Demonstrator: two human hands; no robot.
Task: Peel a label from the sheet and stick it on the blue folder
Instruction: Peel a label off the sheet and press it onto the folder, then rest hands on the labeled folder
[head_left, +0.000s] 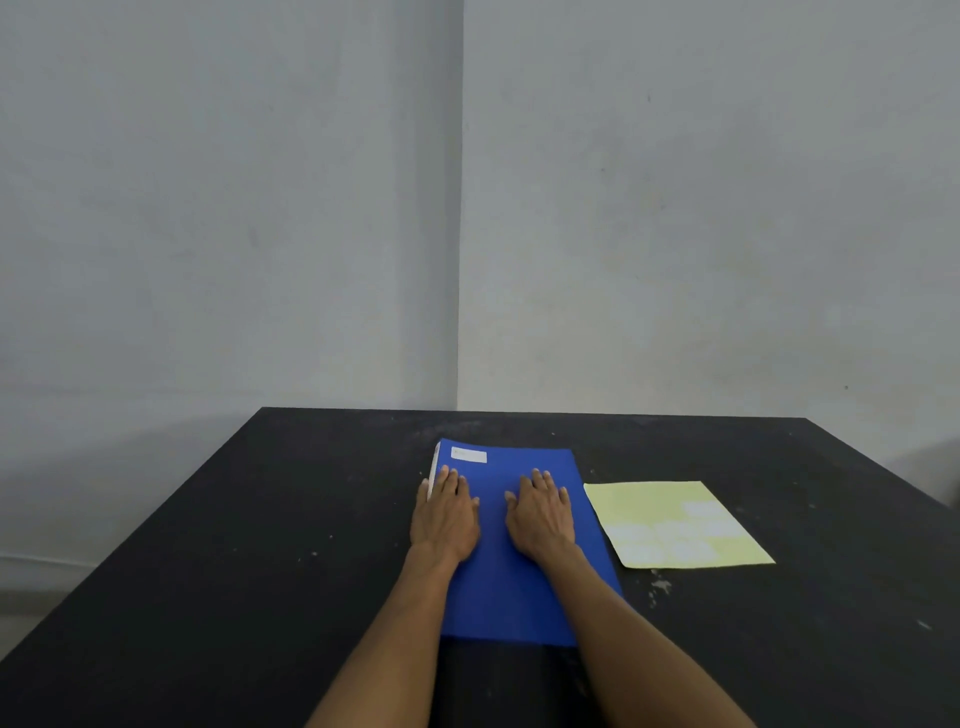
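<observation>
A blue folder (511, 587) lies flat on the black table (260, 571), long side running away from me. A white label (468, 455) sits on its far left corner. My left hand (444, 514) rests palm down on the folder's left edge, fingers together and holding nothing. Flat on the folder's right half lies my right hand (540, 514), also holding nothing. To the right of the folder is the pale yellow label sheet (675, 525), with several white labels on it and bare backing where others are gone.
Grey walls meet in a corner behind the table's far edge (519, 413). Small white specks and a scuff (660, 587) mark the tabletop near the sheet. The table's left edge slants down toward me.
</observation>
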